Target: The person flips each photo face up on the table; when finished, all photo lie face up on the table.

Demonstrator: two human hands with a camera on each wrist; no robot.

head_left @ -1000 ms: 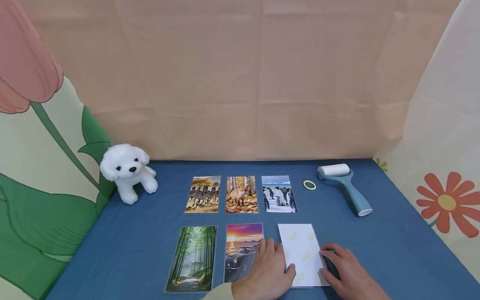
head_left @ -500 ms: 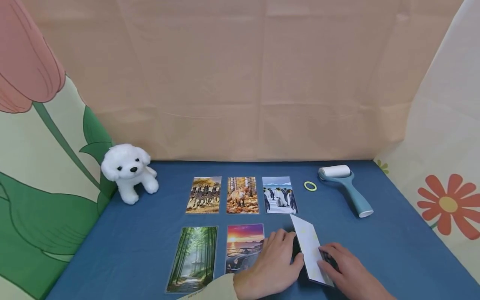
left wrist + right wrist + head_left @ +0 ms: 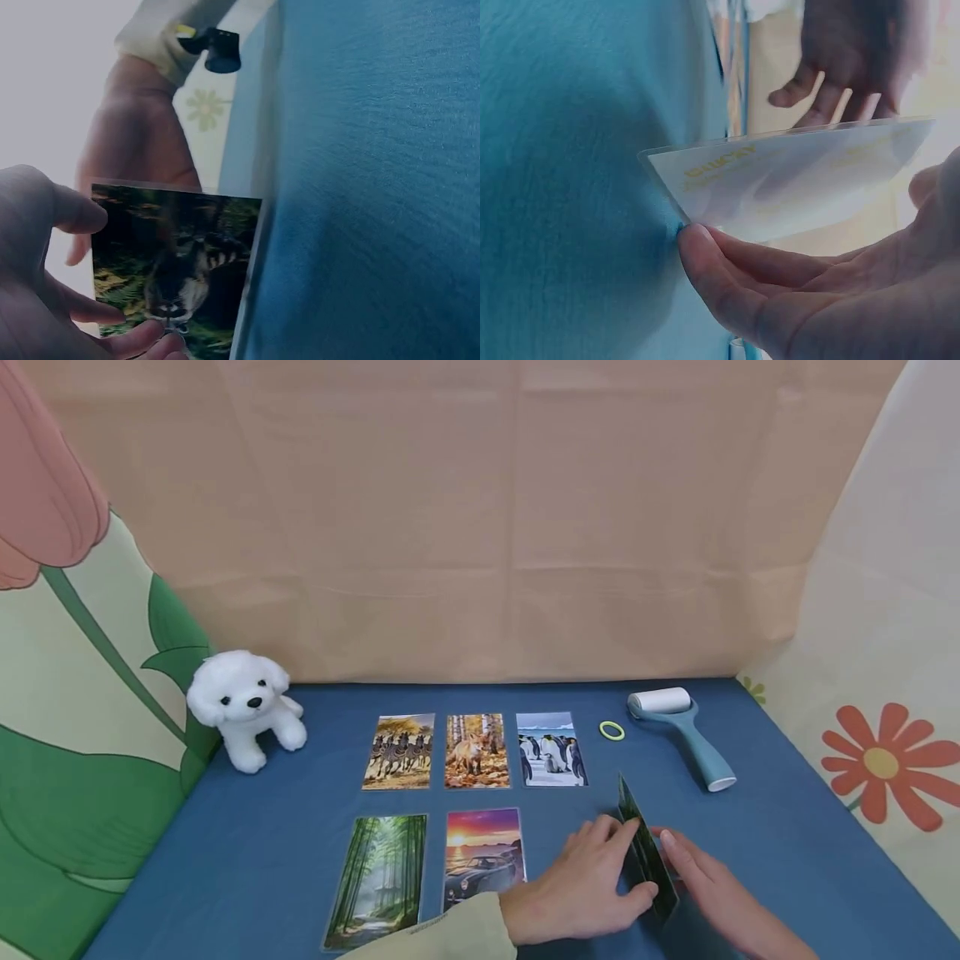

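A laminated picture card (image 3: 654,868) stands steeply on edge between my two hands, right of the sunset car card (image 3: 483,852). Its dark picture face, in the left wrist view, shows an animal amid greenery (image 3: 180,262). The pale back (image 3: 780,176) with yellow print shows in the right wrist view. My left hand (image 3: 585,885) touches the picture side, thumb and fingers spread along it. Behind the card, my right hand (image 3: 720,893) lies against the back, fingers fairly straight and fingertips by a lower corner. Part of the right fingers is hidden by the card.
A bamboo card (image 3: 378,881) lies at front left. Behind are a horse card (image 3: 400,752), a fox card (image 3: 477,752) and a penguin card (image 3: 552,749). A yellow-green ring (image 3: 612,731), a lint roller (image 3: 686,735) and a white plush dog (image 3: 243,706) stand around on the blue cloth.
The card lay back-up beside the car card, then was tilted up by its left side; now it stands nearly vertical, picture side facing left. The left hand moved right; the right hand's grip loosened.
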